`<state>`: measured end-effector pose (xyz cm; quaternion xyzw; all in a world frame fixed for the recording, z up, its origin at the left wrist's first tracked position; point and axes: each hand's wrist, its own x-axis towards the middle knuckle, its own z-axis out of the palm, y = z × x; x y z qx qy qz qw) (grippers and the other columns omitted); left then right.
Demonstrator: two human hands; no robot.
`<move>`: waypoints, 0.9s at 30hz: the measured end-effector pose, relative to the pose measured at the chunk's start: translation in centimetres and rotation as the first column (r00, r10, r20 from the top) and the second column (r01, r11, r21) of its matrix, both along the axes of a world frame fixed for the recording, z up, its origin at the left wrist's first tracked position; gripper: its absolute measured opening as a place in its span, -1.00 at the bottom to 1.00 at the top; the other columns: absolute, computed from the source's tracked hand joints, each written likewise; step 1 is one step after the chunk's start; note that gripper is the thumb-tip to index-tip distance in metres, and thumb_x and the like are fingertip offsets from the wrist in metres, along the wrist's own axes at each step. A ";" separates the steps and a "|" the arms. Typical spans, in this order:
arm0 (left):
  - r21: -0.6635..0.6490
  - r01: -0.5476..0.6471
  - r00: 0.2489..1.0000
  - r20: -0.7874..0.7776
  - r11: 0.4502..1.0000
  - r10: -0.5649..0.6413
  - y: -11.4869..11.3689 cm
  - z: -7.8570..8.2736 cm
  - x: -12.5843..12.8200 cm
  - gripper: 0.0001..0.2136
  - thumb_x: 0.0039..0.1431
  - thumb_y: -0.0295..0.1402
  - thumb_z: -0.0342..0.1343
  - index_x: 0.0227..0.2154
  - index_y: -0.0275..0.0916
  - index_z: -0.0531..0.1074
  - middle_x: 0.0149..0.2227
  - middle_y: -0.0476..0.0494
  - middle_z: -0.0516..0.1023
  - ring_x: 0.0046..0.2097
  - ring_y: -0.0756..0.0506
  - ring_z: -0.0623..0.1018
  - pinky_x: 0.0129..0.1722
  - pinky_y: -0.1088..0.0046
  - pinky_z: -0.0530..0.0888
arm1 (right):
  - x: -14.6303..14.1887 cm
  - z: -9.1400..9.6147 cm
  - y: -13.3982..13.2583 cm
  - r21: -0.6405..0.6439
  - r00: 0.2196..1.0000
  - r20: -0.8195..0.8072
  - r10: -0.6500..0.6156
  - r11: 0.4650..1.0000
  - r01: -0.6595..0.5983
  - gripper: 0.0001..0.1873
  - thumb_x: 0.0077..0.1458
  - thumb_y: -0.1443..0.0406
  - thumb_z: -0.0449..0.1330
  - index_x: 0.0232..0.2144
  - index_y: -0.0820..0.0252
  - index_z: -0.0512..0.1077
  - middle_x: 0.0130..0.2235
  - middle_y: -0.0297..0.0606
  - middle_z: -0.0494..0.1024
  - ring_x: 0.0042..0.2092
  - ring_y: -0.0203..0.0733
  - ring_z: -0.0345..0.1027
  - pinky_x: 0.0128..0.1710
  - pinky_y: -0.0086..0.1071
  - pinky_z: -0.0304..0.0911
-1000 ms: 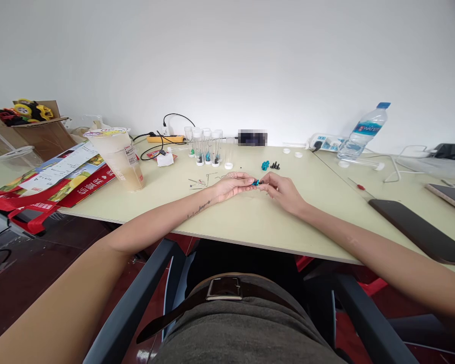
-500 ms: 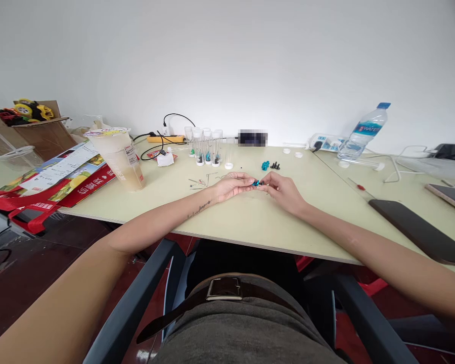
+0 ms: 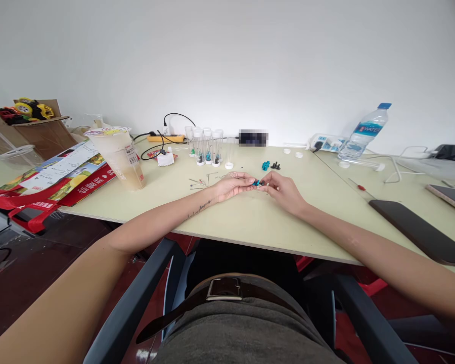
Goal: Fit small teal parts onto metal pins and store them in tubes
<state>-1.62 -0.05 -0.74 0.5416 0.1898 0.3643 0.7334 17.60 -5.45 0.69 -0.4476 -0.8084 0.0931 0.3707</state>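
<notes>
My left hand pinches a small blue part between thumb and fingers, just above the table. Against its right side, my right hand is closed on a small black piece, mostly hidden by the fingertips. The two pieces meet or nearly meet; their exact kind is too small to make out. Behind the hands lie a little group of blue parts and several black screw-like pieces. Thin metal tools or pins are scattered by my left wrist.
Several clear tubes with white caps stand at the back. A drink cup and red bag are at left. On the right are a tilted water bottle, a power strip and a dark phone-like slab.
Both hands stay in nearly the same place with the small pieces between them. The view has shifted very slightly; nothing else visibly differs.
</notes>
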 end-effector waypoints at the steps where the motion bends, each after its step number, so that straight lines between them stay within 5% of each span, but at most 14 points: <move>1: 0.006 0.008 1.000 -0.002 1.000 -0.008 0.0 0.0 0.0 -0.89 -0.03 -0.50 0.20 -0.39 -0.42 0.46 -0.41 -0.11 0.51 -0.29 0.04 0.52 -0.05 0.44 0.37 | 0.0 0.0 0.0 -0.015 1.000 0.016 0.013 1.000 -0.013 -0.68 0.11 0.04 0.01 -0.44 0.16 0.30 -0.53 -0.35 0.42 -0.53 -0.31 0.17 -0.45 -0.40 0.09; 9: 0.002 -0.003 1.000 0.002 1.000 0.003 0.0 0.1 0.0 -0.89 -0.03 -0.51 0.20 -0.39 -0.42 0.46 -0.42 -0.11 0.51 -0.29 0.04 0.52 -0.05 0.44 0.36 | 0.0 0.0 0.0 0.023 1.000 -0.006 -0.019 1.000 0.019 -0.70 0.04 0.04 0.09 -0.38 0.15 0.30 -0.51 -0.35 0.43 -0.52 -0.30 0.18 -0.46 -0.40 0.09; 14: 0.020 0.029 1.000 0.004 0.999 -0.029 0.0 0.0 0.0 -0.88 -0.03 -0.49 0.20 -0.39 -0.42 0.46 -0.40 -0.12 0.51 -0.28 0.03 0.52 -0.06 0.45 0.37 | 0.0 0.1 -0.1 -0.051 0.998 0.051 0.034 0.998 -0.031 -0.62 0.15 0.05 -0.06 -0.52 0.17 0.30 -0.55 -0.34 0.42 -0.55 -0.32 0.16 -0.47 -0.41 0.08; 27: 0.005 -0.001 1.000 0.013 1.000 0.001 0.1 0.0 0.0 -0.88 -0.04 -0.50 0.20 -0.38 -0.41 0.45 -0.40 -0.11 0.51 -0.29 0.04 0.52 -0.07 0.46 0.38 | 0.0 0.2 -0.1 0.007 1.000 0.016 -0.007 1.000 0.007 -0.70 0.08 0.04 0.04 -0.40 0.15 0.30 -0.49 -0.34 0.44 -0.52 -0.30 0.18 -0.45 -0.40 0.09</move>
